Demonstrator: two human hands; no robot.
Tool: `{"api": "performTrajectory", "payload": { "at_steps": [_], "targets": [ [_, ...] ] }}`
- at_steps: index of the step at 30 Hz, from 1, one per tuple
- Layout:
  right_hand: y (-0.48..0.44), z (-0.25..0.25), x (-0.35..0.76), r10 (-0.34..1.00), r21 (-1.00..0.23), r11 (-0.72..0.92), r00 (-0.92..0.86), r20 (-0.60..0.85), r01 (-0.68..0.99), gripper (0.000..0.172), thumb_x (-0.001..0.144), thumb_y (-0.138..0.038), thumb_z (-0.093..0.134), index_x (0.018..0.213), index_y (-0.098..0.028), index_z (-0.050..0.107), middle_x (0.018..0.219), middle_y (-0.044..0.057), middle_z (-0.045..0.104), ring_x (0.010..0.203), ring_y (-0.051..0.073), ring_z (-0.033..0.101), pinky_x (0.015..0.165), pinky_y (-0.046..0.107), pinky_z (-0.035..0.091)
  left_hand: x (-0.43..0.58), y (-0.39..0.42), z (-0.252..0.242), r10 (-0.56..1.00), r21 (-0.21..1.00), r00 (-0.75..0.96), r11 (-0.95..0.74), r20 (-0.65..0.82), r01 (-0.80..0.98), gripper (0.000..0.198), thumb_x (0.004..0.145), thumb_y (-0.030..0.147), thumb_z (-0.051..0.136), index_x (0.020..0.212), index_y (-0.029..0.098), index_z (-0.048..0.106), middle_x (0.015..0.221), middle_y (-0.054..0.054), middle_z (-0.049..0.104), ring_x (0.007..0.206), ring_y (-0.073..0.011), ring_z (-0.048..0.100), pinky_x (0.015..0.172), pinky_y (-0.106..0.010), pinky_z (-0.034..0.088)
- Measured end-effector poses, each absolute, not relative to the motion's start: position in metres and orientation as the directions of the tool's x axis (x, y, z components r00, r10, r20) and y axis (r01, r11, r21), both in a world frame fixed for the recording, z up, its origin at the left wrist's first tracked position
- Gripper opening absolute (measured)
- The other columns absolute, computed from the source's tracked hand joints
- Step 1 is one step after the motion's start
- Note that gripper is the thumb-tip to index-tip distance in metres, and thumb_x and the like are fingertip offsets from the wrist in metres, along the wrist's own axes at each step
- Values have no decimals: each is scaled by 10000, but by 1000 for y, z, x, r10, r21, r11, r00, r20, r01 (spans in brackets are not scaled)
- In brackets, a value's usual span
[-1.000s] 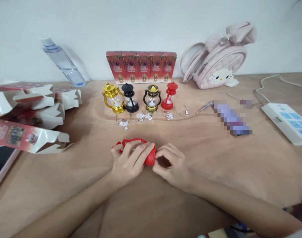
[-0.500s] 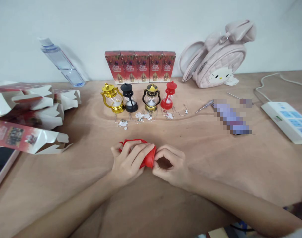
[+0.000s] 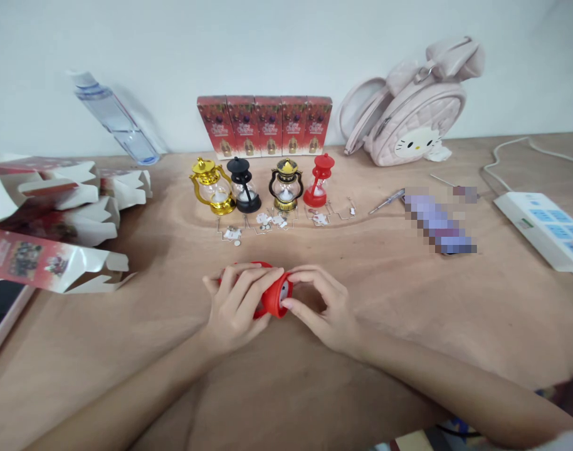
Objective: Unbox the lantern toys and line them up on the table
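A red toy lantern (image 3: 271, 303) lies on its side above the table, its base turned to the right so that the pale underside shows. My left hand (image 3: 236, 307) is wrapped over its body and hides much of it. At the base, my right hand (image 3: 323, 307) grips the rim, index finger at the top edge and thumb against the underside. Beyond my hands stand a gold lantern (image 3: 219, 203), a black lantern (image 3: 249, 203), a black-and-gold lantern (image 3: 286, 202) and a second red lantern (image 3: 315, 199). Small white pieces and bent wires (image 3: 231, 234) lie in front of them.
Red printed boxes (image 3: 268, 125) stand against the wall; opened boxes (image 3: 46, 257) pile up at the left. A water bottle (image 3: 117, 122) leans behind. At the right are a pink bag (image 3: 409, 122), a screwdriver (image 3: 387, 201), a blurred phone-like object (image 3: 434, 219) and a power strip (image 3: 545, 228).
The red lantern's base has turned further towards me, bringing its underside into view. My right thumb and index finger have spread apart across the rim. Both hands shifted slightly left.
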State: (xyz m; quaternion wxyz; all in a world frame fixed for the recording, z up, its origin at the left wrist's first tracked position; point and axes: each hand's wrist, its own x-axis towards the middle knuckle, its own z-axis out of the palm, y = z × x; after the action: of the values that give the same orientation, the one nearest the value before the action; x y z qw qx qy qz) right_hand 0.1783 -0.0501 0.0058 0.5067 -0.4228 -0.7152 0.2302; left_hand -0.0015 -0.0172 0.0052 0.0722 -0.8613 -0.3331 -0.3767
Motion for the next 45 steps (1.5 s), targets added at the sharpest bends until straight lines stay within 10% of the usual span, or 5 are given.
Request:
{"api": "performTrajectory", "payload": {
  "at_steps": [21, 45],
  "targets": [
    [-54, 0, 169, 700, -364, 582, -220, 679, 727, 270, 860, -213, 475, 1105, -112, 520, 945, 144, 670, 872, 225, 657, 744, 342, 583, 1, -19, 4, 480, 102, 491, -782, 727, 615, 384, 824, 134, 502, 1198, 183, 575, 941, -57, 691, 903, -239, 574, 772, -372, 328],
    [-49, 4, 179, 708, -372, 611, -273, 651, 698, 271, 878, -54, 355, 994, -161, 574, 895, 84, 664, 837, 166, 648, 756, 289, 557, 3, -22, 3, 490, 99, 492, -773, 719, 626, 453, 765, 96, 524, 1205, 196, 564, 933, -47, 693, 870, -236, 577, 792, -372, 322]
  ]
}}
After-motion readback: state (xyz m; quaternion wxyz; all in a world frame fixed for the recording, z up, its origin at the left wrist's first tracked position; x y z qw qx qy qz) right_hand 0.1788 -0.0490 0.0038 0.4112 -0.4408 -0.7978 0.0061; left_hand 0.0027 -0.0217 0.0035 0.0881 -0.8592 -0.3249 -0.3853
